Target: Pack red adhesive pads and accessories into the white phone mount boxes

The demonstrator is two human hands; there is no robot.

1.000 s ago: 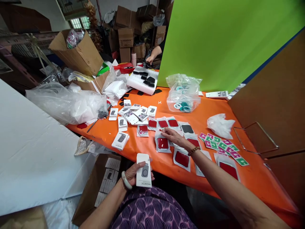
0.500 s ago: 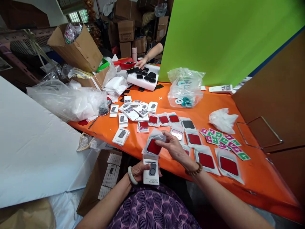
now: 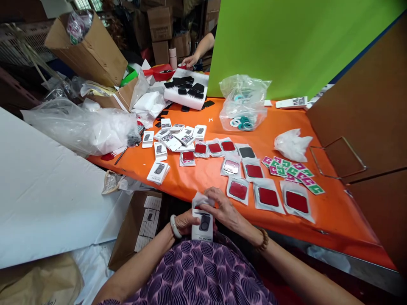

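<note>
My left hand (image 3: 186, 222) grips a small white printed box (image 3: 197, 234) upright near my lap, its thumb across the front. My right hand (image 3: 225, 210) is closed on a square red pad in a white sleeve (image 3: 199, 199) at the box's top. The pad's lower part is hidden inside the box, with only a sliver of red showing. On the orange table (image 3: 178, 186) in front of me, several sleeved red pads (image 3: 268, 196) lie in rows. A short stack of printed boxes (image 3: 158, 172) sits near the table's edge, left of my hands.
More printed boxes (image 3: 172, 142) are heaped farther back. Colourful cards (image 3: 291, 171) and a crumpled white bag (image 3: 292, 144) lie at right. A carton (image 3: 127, 233) of boxes stands below the table. Another person's hand (image 3: 190, 62) is near black pads (image 3: 187, 87) on white foam.
My right hand has moved down, bringing the sleeved pad from above the box into its top. The other person's hand has lifted away from the black pads. My view has shifted slightly.
</note>
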